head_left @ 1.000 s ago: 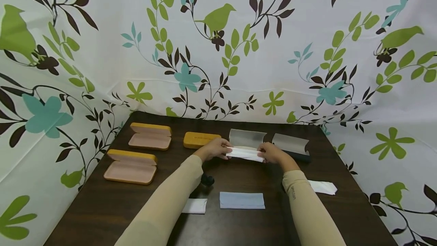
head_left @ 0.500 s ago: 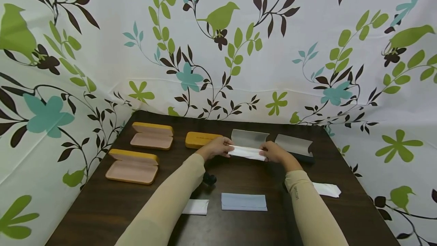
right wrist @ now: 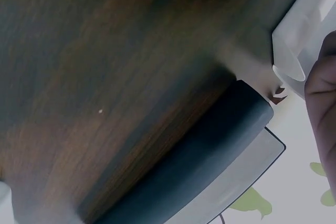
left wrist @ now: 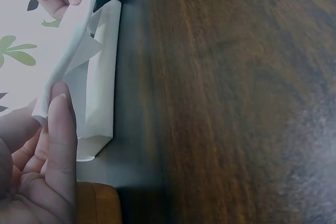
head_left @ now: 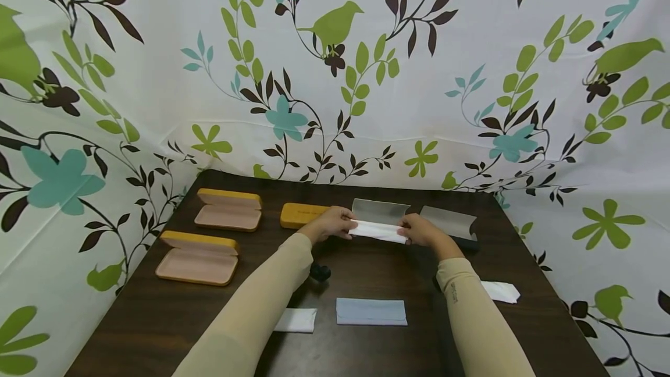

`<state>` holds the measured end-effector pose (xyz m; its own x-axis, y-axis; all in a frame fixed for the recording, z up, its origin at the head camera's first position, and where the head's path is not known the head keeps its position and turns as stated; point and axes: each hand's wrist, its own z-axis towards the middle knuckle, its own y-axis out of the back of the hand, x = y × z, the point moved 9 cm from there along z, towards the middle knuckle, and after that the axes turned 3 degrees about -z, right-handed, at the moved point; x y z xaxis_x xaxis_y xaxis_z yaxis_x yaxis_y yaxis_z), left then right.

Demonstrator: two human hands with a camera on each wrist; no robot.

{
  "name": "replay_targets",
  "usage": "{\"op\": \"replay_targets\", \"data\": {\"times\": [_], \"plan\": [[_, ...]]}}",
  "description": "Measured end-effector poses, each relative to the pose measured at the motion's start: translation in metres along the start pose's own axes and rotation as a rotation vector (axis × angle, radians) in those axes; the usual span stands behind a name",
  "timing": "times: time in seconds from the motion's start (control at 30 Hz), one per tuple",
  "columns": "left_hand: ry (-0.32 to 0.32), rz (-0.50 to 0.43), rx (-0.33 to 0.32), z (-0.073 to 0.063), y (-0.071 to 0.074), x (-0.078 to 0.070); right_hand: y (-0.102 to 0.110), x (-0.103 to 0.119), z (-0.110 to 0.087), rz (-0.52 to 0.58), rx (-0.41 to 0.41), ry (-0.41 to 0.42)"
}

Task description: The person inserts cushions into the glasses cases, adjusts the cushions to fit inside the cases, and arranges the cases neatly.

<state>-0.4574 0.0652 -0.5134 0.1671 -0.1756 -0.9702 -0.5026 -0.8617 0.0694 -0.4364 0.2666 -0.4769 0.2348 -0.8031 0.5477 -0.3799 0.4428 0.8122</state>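
A folded white cloth (head_left: 378, 231) is stretched level between my two hands. My left hand (head_left: 331, 223) pinches its left end between thumb and fingers. At the other end my right hand (head_left: 423, 233) pinches it. Just behind the cloth stands an open glasses case (head_left: 380, 210) with a pale grey lining; the left wrist view shows its white outer wall (left wrist: 102, 77) under the cloth. Beside my right hand is another open glasses case, dark outside (right wrist: 210, 145) with a grey lining (head_left: 447, 221). The right wrist view catches only part of the right hand (right wrist: 323, 93).
Two open yellow glasses cases with pink lining (head_left: 228, 217) (head_left: 199, 263) sit at the left. A closed yellow case (head_left: 300, 215) is behind my left hand. A blue folded cloth (head_left: 371, 312) and white cloths (head_left: 296, 320) (head_left: 501, 291) lie nearer, partly behind my sleeves.
The white cloth looks smoother and straighter between my hands than a second ago. Both hands keep their hold in nearly the same place; the head view has shifted slightly.
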Motion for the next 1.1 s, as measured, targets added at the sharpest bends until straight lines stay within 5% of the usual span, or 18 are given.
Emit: {"op": "replay_targets", "data": {"times": [1.1], "plan": [[0.043, -0.087, -0.037, 0.017, 0.006, -0.001, 0.016, -0.017, 0.01, 0.073, -0.063, -0.048]]}}
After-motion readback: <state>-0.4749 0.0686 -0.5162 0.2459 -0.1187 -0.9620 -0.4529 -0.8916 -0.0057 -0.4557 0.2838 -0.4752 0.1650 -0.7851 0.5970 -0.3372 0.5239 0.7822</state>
